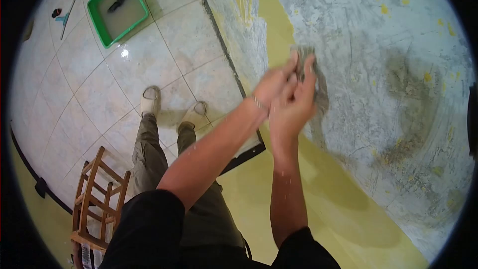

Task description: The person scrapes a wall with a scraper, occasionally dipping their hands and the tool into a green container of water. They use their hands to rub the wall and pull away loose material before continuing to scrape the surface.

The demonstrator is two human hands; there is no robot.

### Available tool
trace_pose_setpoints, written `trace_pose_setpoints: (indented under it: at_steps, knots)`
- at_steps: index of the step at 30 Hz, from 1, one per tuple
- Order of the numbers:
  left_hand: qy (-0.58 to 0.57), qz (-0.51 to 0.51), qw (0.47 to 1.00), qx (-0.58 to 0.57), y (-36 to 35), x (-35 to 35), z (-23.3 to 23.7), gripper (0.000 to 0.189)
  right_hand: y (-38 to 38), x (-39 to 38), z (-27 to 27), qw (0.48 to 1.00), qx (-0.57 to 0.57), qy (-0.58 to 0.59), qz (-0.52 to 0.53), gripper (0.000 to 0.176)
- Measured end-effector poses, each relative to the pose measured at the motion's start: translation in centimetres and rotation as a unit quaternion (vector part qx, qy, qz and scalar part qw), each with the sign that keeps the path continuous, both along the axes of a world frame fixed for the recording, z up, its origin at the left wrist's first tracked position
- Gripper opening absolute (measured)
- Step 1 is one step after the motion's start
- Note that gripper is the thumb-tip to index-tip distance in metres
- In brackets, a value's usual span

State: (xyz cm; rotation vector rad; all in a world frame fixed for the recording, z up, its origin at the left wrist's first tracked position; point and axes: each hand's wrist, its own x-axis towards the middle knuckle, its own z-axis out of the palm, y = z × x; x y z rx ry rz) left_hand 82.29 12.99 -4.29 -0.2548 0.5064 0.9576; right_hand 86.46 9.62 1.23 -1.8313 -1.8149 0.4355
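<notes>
Both hands are together in front of the wall [348, 30], near the border between its yellow paint and a rough grey-white scraped area. My left hand [271, 85], with a bracelet at the wrist, has its fingers closed around a small greyish thing [304, 52]. My right hand [295, 104] is pressed against it, thumb and fingers closed on the same thing. The thing's far edge lies at the wall surface; its shape is blurred and largely hidden by the fingers. A dark smudge runs down the wall beside it, and a larger dark patch shows further right.
A green basin [144, 15] of cloudy water with a dark object in it stands on the tiled floor. Left of it lies a squeegee [64, 19]. A wooden stool [92, 194] is at the lower left, by my legs. A dark skirting strip edges the floor.
</notes>
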Motion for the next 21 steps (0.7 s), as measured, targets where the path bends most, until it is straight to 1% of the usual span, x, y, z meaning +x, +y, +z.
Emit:
trace_pose_setpoints:
  at_steps: [1,3,4,5,6,7,8,9,10,11,13,14,15,17,19,20,21]
  knots:
    - [-0.005,-0.004,1.000,-0.011,-0.7,0.2,-0.2,0.040,-0.4,0.0,-0.1,1.000,-0.011,-0.005,-0.004,0.050]
    - [-0.019,0.006,1.000,-0.004,0.0,-0.5,0.0,0.040,0.1,-0.8,-0.2,1.000,0.010,-0.027,-0.004,0.050]
    - [0.015,0.001,1.000,-0.016,-0.3,-1.0,2.3,0.038,0.7,-1.5,0.0,0.999,0.021,-0.032,-0.003,0.051]
    - [0.017,-0.002,1.000,-0.012,0.3,-1.1,1.5,0.038,0.9,-2.5,0.2,0.996,-0.008,-0.056,-0.069,0.050]
    - [-0.007,0.009,1.000,0.004,1.0,-1.2,0.0,0.037,0.8,-2.5,0.0,0.992,-0.027,-0.069,-0.104,0.050]
    - [-0.036,0.015,0.999,0.010,1.0,-1.5,-0.5,0.037,0.7,-2.5,-0.2,0.986,-0.048,-0.082,-0.137,0.050]
    - [-0.038,0.011,0.999,0.004,0.8,-1.7,-0.9,0.033,0.6,-1.5,-0.7,0.996,-0.025,-0.059,-0.066,0.050]
    - [-0.038,0.008,0.999,0.006,0.5,-1.3,-0.5,0.033,0.3,-1.4,-0.3,0.999,-0.012,-0.013,-0.048,0.052]
    - [0.033,0.018,0.999,0.007,0.4,-0.6,0.1,0.037,0.2,-1.5,0.1,0.999,0.001,0.032,-0.028,0.053]
    - [0.052,0.055,0.996,0.056,0.9,-0.4,-0.8,0.038,1.5,-1.7,-0.2,0.999,0.010,0.034,-0.033,0.053]
    - [0.087,0.135,0.976,0.149,1.7,-0.3,-2.1,0.042,4.7,-2.7,-1.0,0.999,0.039,-0.010,0.035,0.057]
    - [-0.042,0.103,0.984,0.137,2.0,-2.1,-3.6,0.036,4.1,-2.5,-0.9,0.996,0.037,-0.038,0.065,0.059]
    - [-0.167,0.078,0.974,0.134,3.1,-4.1,-3.3,0.039,2.8,-2.5,0.0,0.997,0.034,-0.040,0.061,0.059]
    - [-0.025,0.081,0.996,0.037,3.5,-3.5,0.9,0.041,2.0,-2.5,-0.3,0.999,0.045,-0.017,-0.001,0.057]
    - [0.034,-0.044,0.998,0.026,1.9,-3.0,0.0,0.042,0.8,-2.5,-0.1,0.999,0.037,-0.011,-0.028,0.056]
    - [-0.036,-0.007,0.999,0.024,1.7,-3.1,-0.6,0.045,0.7,-2.7,-0.1,0.999,0.020,-0.024,-0.029,0.055]
    - [-0.037,-0.006,0.999,0.022,1.5,-3.0,-0.4,0.045,1.1,-2.9,-0.2,0.999,0.013,-0.028,-0.029,0.054]
